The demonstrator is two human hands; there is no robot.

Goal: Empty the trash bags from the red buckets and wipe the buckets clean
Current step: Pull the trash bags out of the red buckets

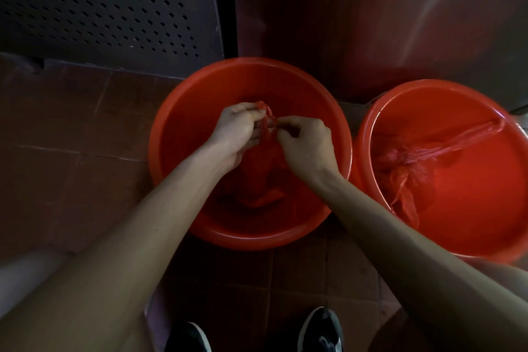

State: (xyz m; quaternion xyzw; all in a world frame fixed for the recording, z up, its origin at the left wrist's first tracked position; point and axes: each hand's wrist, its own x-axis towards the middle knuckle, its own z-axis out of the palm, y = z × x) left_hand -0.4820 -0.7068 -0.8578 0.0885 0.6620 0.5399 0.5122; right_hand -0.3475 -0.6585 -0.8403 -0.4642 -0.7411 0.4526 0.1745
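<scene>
Buckets sit side by side: the centre red bucket (pixel 177 134) holds a red trash bag (pixel 263 177), its twisted neck rising to both hands. Left hand (pixel 237 131) and right hand (pixel 305 146) pinch its knot.

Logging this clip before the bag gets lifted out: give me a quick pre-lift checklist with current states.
1. Left hand grips the bag's top: ok.
2. Right hand pinches the bag's top: ok.
3. Red bag knotted shut: cannot tell.
4. Bag body still inside the left bucket: ok.
5. Right bucket emptied: not ok, its tied bag lies inside.
6. Wiping cloth in view: not ok.
</scene>
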